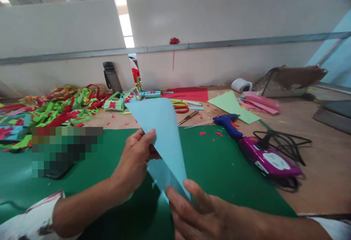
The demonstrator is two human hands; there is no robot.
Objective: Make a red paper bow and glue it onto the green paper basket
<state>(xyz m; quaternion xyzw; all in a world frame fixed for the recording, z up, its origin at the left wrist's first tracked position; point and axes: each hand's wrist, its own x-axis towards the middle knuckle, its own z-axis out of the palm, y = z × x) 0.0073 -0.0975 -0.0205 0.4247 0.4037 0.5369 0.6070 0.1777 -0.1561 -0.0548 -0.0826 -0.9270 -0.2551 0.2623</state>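
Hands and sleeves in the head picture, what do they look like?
The left hand and right hand are bare, without gloves. The left sleeve is white with dark patches and reddish marks near its edge. Only a bit of the right sleeve shows, and it looks whitish.

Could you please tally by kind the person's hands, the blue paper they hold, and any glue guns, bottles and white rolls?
Left hand and right hand: 2
Blue paper: 1
Glue gun: 1
Bottle: 1
White roll: 1
Total: 6
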